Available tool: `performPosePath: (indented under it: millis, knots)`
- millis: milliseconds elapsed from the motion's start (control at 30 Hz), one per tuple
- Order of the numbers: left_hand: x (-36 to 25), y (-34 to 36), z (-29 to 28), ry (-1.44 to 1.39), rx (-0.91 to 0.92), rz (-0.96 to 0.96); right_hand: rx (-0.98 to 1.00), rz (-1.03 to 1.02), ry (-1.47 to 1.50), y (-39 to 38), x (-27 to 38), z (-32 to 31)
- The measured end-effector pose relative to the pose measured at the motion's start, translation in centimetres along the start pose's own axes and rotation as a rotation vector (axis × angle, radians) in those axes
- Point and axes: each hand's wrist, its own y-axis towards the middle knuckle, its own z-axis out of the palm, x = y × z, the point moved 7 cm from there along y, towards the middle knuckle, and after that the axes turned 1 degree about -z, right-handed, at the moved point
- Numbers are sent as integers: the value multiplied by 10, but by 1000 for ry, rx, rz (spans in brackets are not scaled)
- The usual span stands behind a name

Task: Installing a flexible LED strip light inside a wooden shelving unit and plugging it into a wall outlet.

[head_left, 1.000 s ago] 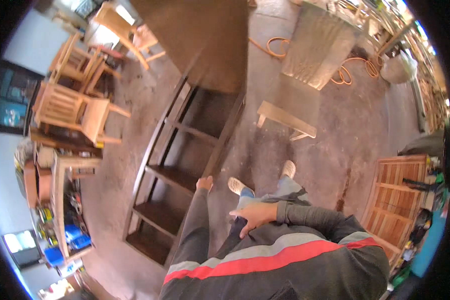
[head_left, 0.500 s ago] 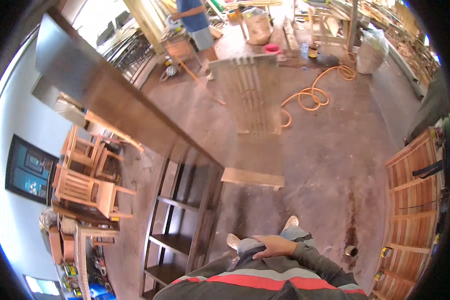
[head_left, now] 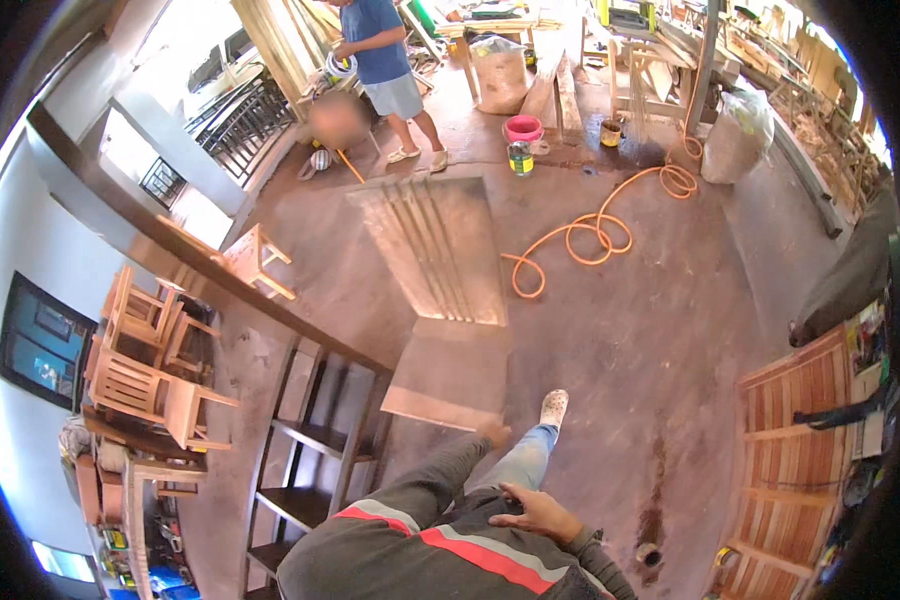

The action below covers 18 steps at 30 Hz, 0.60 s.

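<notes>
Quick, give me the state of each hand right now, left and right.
Left hand: stretched forward by the wooden panel; whether it grips or only touches cannot be told.
Right hand: open, holding nothing, lying flat against the person's own body.

orange hose (head_left: 580, 235), pink bucket (head_left: 523, 128), dark-brown shelf (head_left: 305, 470)

Counts, head view:
- hands of the wearer: 2, left hand (head_left: 493, 433) and right hand (head_left: 533, 513), lower centre
- other people: 1, person in a blue shirt (head_left: 382, 60), top centre
- dark shelf unit (head_left: 300, 440): 1, lower left
- flat wooden panels on the floor: 2, slatted panel (head_left: 435, 250) mid-frame, plain panel (head_left: 448, 375) just below it
- orange hose (head_left: 590, 235): 1, coiled, upper right of centre
- red bucket (head_left: 523, 128): 1; paint can (head_left: 519, 158): 1
- light wooden chairs (head_left: 140, 350): at least 3 in the stack at left; exact count unclear
- small wooden stool (head_left: 255, 260): 1
</notes>
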Motion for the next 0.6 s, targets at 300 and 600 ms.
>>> performPosePath:
  millis: [300, 600]
  knots:
    - [2, 110, -48, -88, 99, -292, -178, 68, -84, 56, -23, -186]
    - [51, 239, -173, -243, -69, -468, -9, -50, -97, 129, -10, -306]
